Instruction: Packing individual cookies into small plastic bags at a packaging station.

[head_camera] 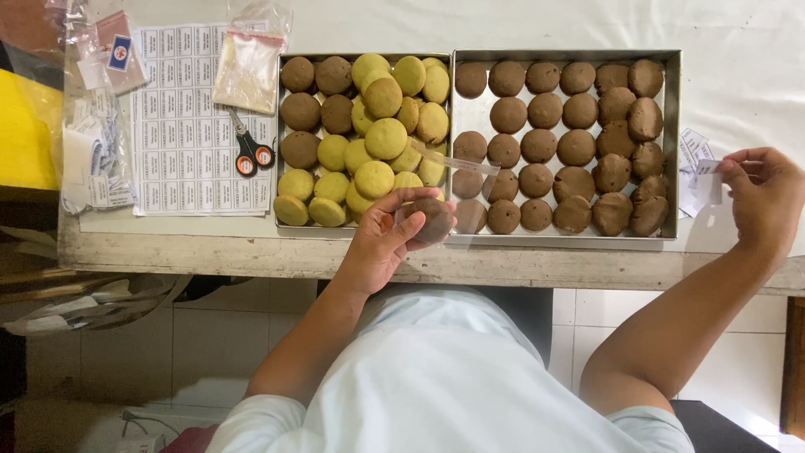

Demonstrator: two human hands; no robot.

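The left hand (pixel 387 236) is curled around a brown cookie (pixel 433 218), fingers closed on it inside a clear plastic wrapper (pixel 453 161) that sticks up past the fingertips. Just beyond this hand sit two metal trays: the left tray (pixel 280 143) with yellow and brown cookies, the right tray (pixel 674 143) with brown ones. The right hand (pixel 765 197), well apart at the worktop (pixel 210 252) edge, pinches a small white label (pixel 707 180) between thumb and fingers.
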